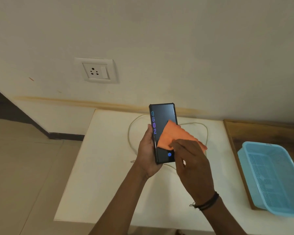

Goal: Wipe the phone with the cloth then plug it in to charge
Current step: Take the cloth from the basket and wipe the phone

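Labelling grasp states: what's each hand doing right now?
Left hand: grips the black-cased rectangular phone.
Right hand: holds the orange fabric cloth against it.

The left hand (147, 150) grips a lit smartphone (162, 119) upright above the white surface (100, 175); the right hand (192, 165) presses an orange cloth (173, 134) onto its screen. A charging cable (130, 133) loops beneath both hands.

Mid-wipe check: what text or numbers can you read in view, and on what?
"0602": digits stacked along the left edge of the phone screen, which the left hand holds.
No text: the round blue icon low on that screen is only a symbol.
Small mark on the blue basket rim: too small to read.
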